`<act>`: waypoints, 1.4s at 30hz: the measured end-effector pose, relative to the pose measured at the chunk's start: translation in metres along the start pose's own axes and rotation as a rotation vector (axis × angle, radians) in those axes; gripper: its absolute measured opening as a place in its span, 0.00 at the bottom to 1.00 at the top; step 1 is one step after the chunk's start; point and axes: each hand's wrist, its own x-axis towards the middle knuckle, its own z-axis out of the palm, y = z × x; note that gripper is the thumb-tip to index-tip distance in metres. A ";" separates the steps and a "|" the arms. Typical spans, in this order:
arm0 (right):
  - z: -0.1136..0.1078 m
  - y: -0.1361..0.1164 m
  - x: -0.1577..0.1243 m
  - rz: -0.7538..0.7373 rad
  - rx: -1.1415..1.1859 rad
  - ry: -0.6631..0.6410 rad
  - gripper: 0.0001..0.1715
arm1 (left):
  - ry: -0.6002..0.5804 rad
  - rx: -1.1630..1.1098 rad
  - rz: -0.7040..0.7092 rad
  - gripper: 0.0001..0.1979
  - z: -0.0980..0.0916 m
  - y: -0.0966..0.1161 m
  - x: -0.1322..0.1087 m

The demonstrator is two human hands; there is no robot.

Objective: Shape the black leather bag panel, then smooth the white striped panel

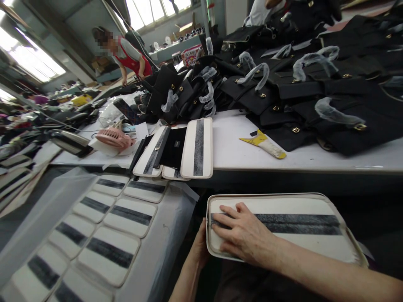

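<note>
A cream panel with a dark stripe down its middle (302,224) lies in front of me, near the bottom of the head view. My right hand (244,230) rests flat on its left end, fingers spread and stretched out. My left hand (200,247) is at the panel's left edge, mostly hidden beneath it; its fingers do not show. More such striped panels (198,147) lean on the white table (239,151) just beyond.
Several striped panels (110,251) lie in rows on a lower surface at left. Black bags with wrapped handles (283,84) pile across the table's back and right. A yellow-handled scraper (264,143) and a pink fan (115,137) lie on it. Another person (126,54) bends over far left.
</note>
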 end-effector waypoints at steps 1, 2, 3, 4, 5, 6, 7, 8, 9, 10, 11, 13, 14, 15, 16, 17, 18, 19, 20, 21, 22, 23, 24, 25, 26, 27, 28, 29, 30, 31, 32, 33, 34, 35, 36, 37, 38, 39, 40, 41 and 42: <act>0.001 0.000 -0.001 0.006 -0.001 0.007 0.17 | 0.001 0.018 0.007 0.29 0.001 0.003 -0.002; 0.002 -0.001 -0.003 0.011 -0.002 0.013 0.17 | 0.001 0.032 0.008 0.28 0.001 0.006 -0.003; 0.004 -0.001 -0.004 0.015 -0.004 0.022 0.18 | 0.003 0.046 0.007 0.27 0.002 0.009 -0.005; 0.006 -0.002 -0.006 0.017 -0.007 0.030 0.19 | 0.001 0.062 0.001 0.26 0.003 0.011 -0.006; 0.007 -0.002 -0.007 0.019 -0.010 0.038 0.20 | -0.002 0.079 -0.004 0.25 0.004 0.014 -0.007; 0.008 -0.003 -0.008 0.022 -0.013 0.047 0.20 | -0.007 0.100 -0.008 0.25 0.004 0.017 -0.008; 0.010 -0.003 -0.009 0.026 -0.015 0.056 0.21 | -0.013 0.125 -0.008 0.24 0.005 0.020 -0.009; 0.011 -0.003 -0.010 0.032 -0.016 0.063 0.21 | -0.020 0.156 -0.003 0.23 0.005 0.023 -0.010; 0.011 -0.003 -0.010 0.038 -0.015 0.070 0.20 | -0.029 0.188 0.005 0.23 0.005 0.026 -0.010; 0.012 -0.004 -0.011 0.044 -0.011 0.077 0.20 | -0.042 0.222 0.013 0.22 0.006 0.029 -0.011; 0.012 -0.004 -0.011 0.047 -0.006 0.082 0.20 | -0.055 0.255 0.019 0.22 0.006 0.033 -0.012; 0.013 -0.004 -0.011 0.052 0.005 0.087 0.20 | -0.078 0.319 0.019 0.22 0.007 0.040 -0.014; 0.013 -0.004 -0.012 0.053 0.008 0.088 0.20 | -0.084 0.345 0.014 0.21 0.008 0.043 -0.015; 0.013 -0.004 -0.012 0.054 0.010 0.091 0.20 | -0.087 0.368 0.005 0.21 0.009 0.047 -0.016; 0.014 -0.004 -0.012 0.055 0.011 0.093 0.20 | -0.087 0.386 -0.005 0.21 0.010 0.050 -0.016; 0.014 -0.004 -0.012 0.056 0.011 0.097 0.20 | -0.086 0.398 -0.017 0.20 0.011 0.053 -0.017; 0.015 -0.004 -0.012 0.058 0.012 0.103 0.20 | -0.086 0.409 -0.032 0.20 0.012 0.056 -0.017; 0.016 -0.004 -0.012 0.060 0.012 0.110 0.21 | -0.084 0.420 -0.049 0.20 0.013 0.059 -0.018; 0.016 -0.004 -0.012 0.062 0.013 0.118 0.21 | -0.082 0.434 -0.065 0.19 0.015 0.062 -0.018; 0.017 -0.005 -0.012 0.066 0.013 0.126 0.21 | -0.081 0.449 -0.083 0.19 0.017 0.065 -0.018; 0.017 -0.005 -0.012 0.071 0.013 0.132 0.21 | -0.081 0.467 -0.098 0.19 0.020 0.068 -0.019; 0.017 -0.006 -0.012 0.076 0.016 0.135 0.20 | -0.083 0.488 -0.108 0.19 0.022 0.071 -0.019; 0.017 -0.006 -0.012 0.081 0.020 0.136 0.20 | -0.087 0.509 -0.113 0.19 0.024 0.074 -0.020; 0.017 -0.006 -0.012 0.084 0.028 0.136 0.20 | -0.090 0.524 -0.114 0.19 0.026 0.076 -0.021; 0.016 -0.006 -0.012 0.086 0.036 0.134 0.20 | -0.094 0.537 -0.114 0.20 0.028 0.077 -0.021; 0.016 -0.006 -0.012 0.088 0.043 0.134 0.20 | -0.096 0.548 -0.110 0.21 0.029 0.078 -0.022; 0.016 -0.006 -0.012 0.090 0.051 0.135 0.20 | -0.096 0.558 -0.104 0.21 0.031 0.078 -0.023; 0.016 -0.006 -0.012 0.092 0.059 0.136 0.20 | -0.093 0.570 -0.096 0.22 0.032 0.078 -0.023; 0.017 -0.006 -0.012 0.095 0.070 0.138 0.20 | -0.088 0.584 -0.086 0.22 0.033 0.077 -0.024; 0.017 -0.006 -0.013 0.099 0.085 0.137 0.20 | -0.082 0.601 -0.073 0.22 0.034 0.076 -0.025; 0.018 -0.006 -0.013 0.105 0.104 0.135 0.20 | -0.074 0.616 -0.060 0.23 0.035 0.075 -0.026; 0.018 -0.005 -0.014 0.110 0.125 0.130 0.21 | -0.067 0.629 -0.047 0.23 0.036 0.074 -0.027; 0.019 -0.005 -0.014 0.118 0.146 0.122 0.22 | -0.059 0.642 -0.033 0.24 0.037 0.073 -0.028; 0.018 -0.004 -0.014 0.127 0.165 0.107 0.23 | -0.051 0.657 -0.019 0.24 0.038 0.072 -0.029; 0.018 -0.004 -0.013 0.135 0.185 0.090 0.23 | -0.042 0.674 -0.004 0.24 0.038 0.071 -0.029; 0.017 -0.003 -0.013 0.144 0.205 0.067 0.24 | -0.032 0.691 0.012 0.25 0.038 0.069 -0.030; 0.016 -0.003 -0.012 0.157 0.224 0.044 0.24 | -0.018 0.707 0.029 0.25 0.038 0.068 -0.030; 0.014 -0.003 -0.011 0.171 0.243 0.023 0.24 | 0.002 0.722 0.045 0.25 0.038 0.066 -0.031; 0.012 -0.003 -0.011 0.186 0.259 0.005 0.24 | 0.025 0.737 0.062 0.25 0.038 0.065 -0.031; 0.011 -0.003 -0.010 0.200 0.272 -0.009 0.24 | 0.048 0.747 0.080 0.25 0.038 0.062 -0.032; 0.009 -0.004 -0.009 0.212 0.279 -0.018 0.24 | 0.066 0.748 0.100 0.26 0.038 0.060 -0.032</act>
